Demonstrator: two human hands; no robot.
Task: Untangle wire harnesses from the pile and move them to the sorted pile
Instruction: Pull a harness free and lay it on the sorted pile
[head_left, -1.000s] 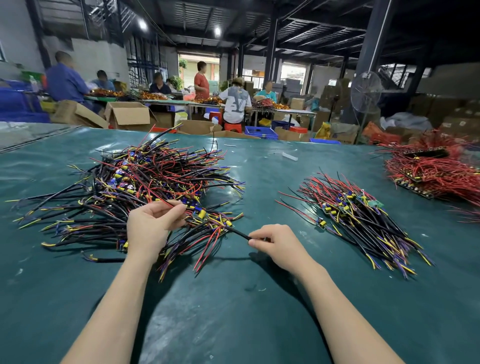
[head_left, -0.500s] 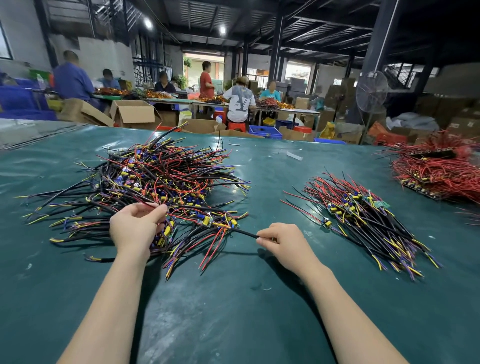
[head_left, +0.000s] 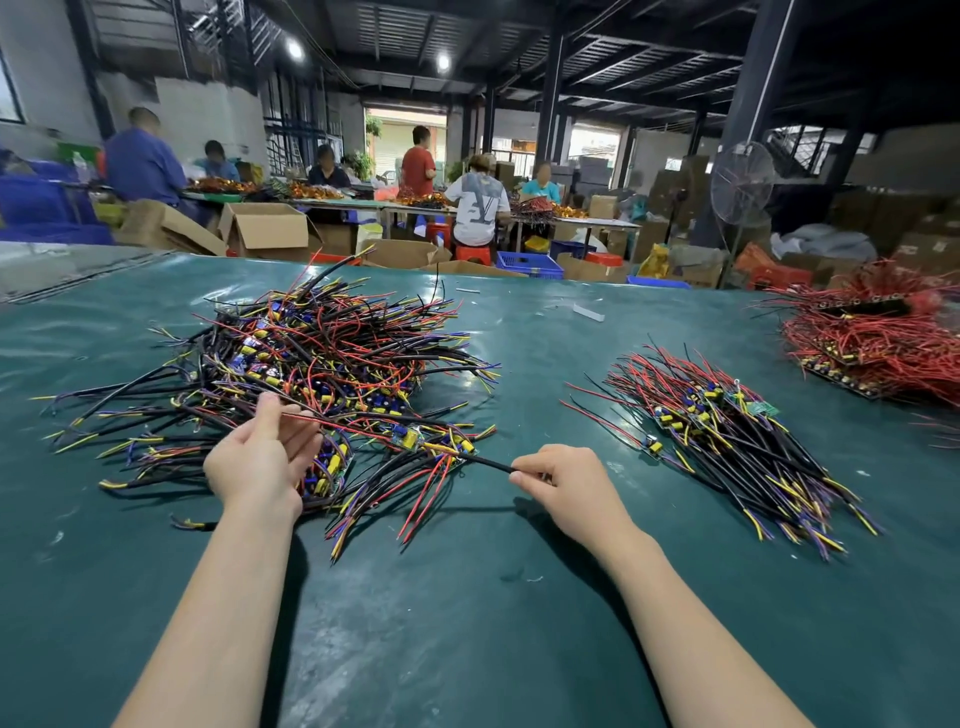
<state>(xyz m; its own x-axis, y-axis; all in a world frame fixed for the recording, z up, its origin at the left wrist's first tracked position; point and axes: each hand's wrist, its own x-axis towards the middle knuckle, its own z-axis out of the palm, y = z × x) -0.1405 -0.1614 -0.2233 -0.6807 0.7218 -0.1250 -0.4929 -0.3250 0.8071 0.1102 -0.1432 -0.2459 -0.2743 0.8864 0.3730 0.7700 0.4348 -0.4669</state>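
A big tangled pile of wire harnesses (head_left: 322, 364), black, red, yellow and purple, lies on the left of the green table (head_left: 467, 623). My left hand (head_left: 262, 457) pinches the red wires of one harness (head_left: 415, 435) at the pile's near edge. My right hand (head_left: 563, 486) pinches the black cable end of the same harness, which stretches between both hands. Its small circuit board hangs in the middle. The sorted pile (head_left: 727, 426) lies aligned to the right of my right hand.
A heap of red-wired boards (head_left: 878, 343) sits at the table's far right edge. A small white scrap (head_left: 588, 312) lies at the back. Beyond the table are cardboard boxes (head_left: 265, 228), a standing fan (head_left: 742, 182) and several seated workers.
My left hand has lifted slightly and drawn the red wires out of the pile. The harness now stretches straighter between both hands. My right hand keeps its grip in nearly the same place.
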